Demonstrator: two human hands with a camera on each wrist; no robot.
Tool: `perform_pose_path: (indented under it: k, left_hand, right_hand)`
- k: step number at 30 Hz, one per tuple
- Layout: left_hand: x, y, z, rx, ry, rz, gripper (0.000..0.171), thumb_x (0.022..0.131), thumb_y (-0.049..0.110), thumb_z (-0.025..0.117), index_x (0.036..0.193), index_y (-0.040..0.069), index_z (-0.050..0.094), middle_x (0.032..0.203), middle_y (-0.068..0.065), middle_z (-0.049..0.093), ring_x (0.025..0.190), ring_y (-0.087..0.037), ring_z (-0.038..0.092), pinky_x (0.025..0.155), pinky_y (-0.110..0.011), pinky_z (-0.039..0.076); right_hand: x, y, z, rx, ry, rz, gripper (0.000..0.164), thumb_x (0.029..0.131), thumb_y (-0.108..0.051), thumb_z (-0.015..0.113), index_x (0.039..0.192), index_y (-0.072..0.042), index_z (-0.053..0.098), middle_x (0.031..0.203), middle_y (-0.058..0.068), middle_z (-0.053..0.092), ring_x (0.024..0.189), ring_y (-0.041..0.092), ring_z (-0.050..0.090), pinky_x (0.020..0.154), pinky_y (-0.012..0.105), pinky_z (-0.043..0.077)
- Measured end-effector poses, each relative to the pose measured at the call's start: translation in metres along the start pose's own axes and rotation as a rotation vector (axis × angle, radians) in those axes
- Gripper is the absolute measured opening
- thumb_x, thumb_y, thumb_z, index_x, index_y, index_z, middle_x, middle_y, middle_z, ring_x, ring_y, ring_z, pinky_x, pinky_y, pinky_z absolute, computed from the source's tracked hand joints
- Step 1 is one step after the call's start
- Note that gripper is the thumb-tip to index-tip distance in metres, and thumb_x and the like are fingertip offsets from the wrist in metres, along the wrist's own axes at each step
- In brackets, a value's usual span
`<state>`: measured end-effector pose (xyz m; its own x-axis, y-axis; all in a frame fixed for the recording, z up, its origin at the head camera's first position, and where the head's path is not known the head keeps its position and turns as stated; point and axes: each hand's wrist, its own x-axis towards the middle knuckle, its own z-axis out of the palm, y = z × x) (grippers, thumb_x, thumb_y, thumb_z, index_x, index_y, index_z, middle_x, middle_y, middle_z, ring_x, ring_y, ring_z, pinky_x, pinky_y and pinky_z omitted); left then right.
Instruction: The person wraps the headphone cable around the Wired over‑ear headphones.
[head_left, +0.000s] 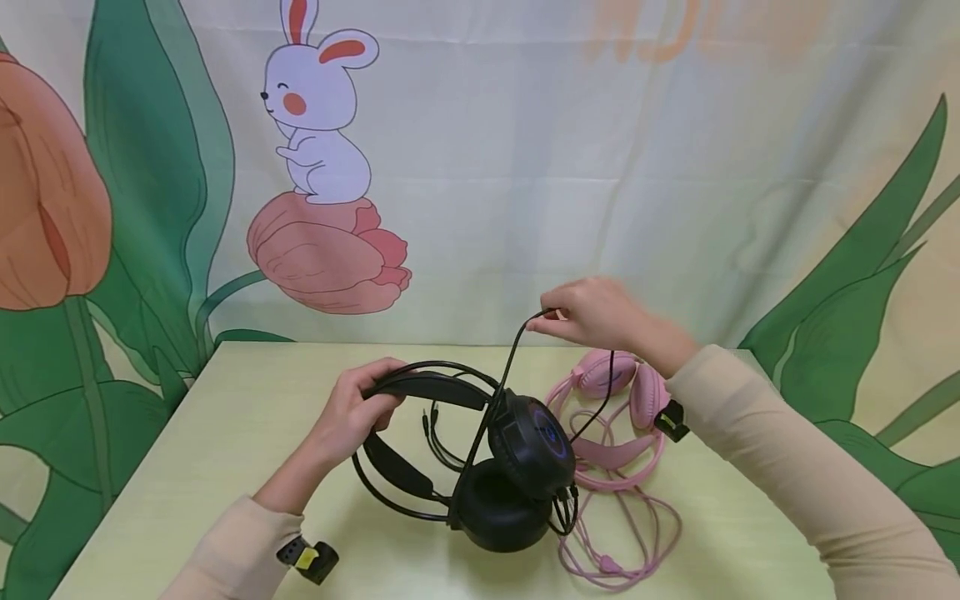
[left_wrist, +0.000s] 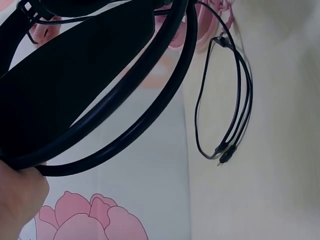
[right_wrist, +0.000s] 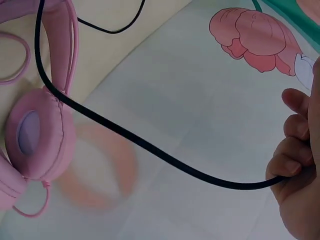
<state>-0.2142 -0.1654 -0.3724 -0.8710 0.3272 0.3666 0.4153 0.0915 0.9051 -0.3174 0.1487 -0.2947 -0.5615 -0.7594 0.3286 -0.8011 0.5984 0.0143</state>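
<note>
Left hand (head_left: 363, 408): closed round the crown of the black plastic over-ear headset (head_left: 534, 446), thumb over the padded strap, no slack visible. Ear cups hang to the right of that grip and nearer the wearer, one above the other, logo side showing on the upper one. Right hand (head_left: 600, 312): fingers curled, pinching the thin black rubbery cable (right_wrist: 150, 146); one run drops from the pinch toward the cups, another falls from under the palm.

Beneath the right hand, the pink padded headset (head_left: 600, 375) lies on the pale smooth table (head_left: 225, 417), its pink cord in loose loops nearer the wearer, small pink inline piece (head_left: 609, 564) among them. Nothing grips it.

Progress, my read: black headset in hand, cable picked up and drawn out in a slack arch. Cable not gathered or coiled; small black plugs (head_left: 435, 408) lie loose just right of the left grip, seen past the headband.

Unclear: the left fingertips behind the band; the exact pinch point inside the right fist; whether the lower cup touches the table. Thin dark loops by that cup too tangled to trace. Left wrist view cuts off most of its hand.
</note>
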Motion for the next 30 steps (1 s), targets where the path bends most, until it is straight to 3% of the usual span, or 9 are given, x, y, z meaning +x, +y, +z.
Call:
perform_pose_path:
  k: [8,15,19,24,30]
  left_hand:
    - [0.001,-0.004,0.004,-0.105,0.017,-0.033,0.018,0.083,-0.008,0.043,0.095,-0.007,0.055,0.057,-0.005,0.037,0.045,-0.013,0.032,0.039,-0.027,0.028]
    - [0.004,-0.012,0.005,-0.303,0.039,-0.095,0.022,0.084,-0.005,0.037,0.087,0.007,0.056,0.058,0.0,0.035,0.046,-0.012,0.028,0.04,-0.026,0.023]
    - [0.007,-0.016,0.004,-0.434,0.046,-0.109,0.024,0.087,-0.001,0.033,0.082,0.01,0.054,0.058,0.002,0.033,0.045,-0.008,0.029,0.041,-0.023,0.022]
    - [0.011,-0.022,0.004,-0.541,0.063,-0.102,0.033,0.089,0.001,0.031,0.088,0.011,0.062,0.058,0.004,0.032,0.045,-0.003,0.03,0.042,-0.021,0.021]
    - [0.014,-0.033,0.007,-0.651,0.089,-0.134,0.038,0.091,0.003,0.026,0.093,0.01,0.063,0.058,0.005,0.029,0.045,-0.002,0.029,0.043,-0.02,0.019]
  right_hand:
    - [-0.001,0.002,0.013,0.065,-0.016,0.171,0.041,0.087,-0.044,0.056,0.059,-0.019,0.041,0.048,-0.009,0.031,0.042,0.007,0.029,0.043,0.022,0.019]
    - [0.004,0.003,0.025,0.073,0.06,0.227,0.03,0.088,-0.042,0.057,0.066,-0.021,0.053,0.05,-0.007,0.04,0.043,0.008,0.033,0.043,0.023,0.02]
    - [0.004,0.006,0.033,0.183,0.066,0.237,0.031,0.09,-0.036,0.056,0.064,-0.019,0.054,0.052,-0.005,0.046,0.043,0.008,0.034,0.045,0.023,0.024]
    - [0.005,0.01,0.045,0.376,0.016,0.269,0.031,0.093,-0.032,0.052,0.068,-0.017,0.062,0.058,-0.005,0.054,0.045,0.009,0.034,0.047,0.023,0.029]
    - [0.003,0.011,0.064,0.459,0.0,0.293,0.036,0.095,-0.03,0.049,0.065,-0.013,0.059,0.053,-0.002,0.044,0.046,0.013,0.034,0.048,0.027,0.028]
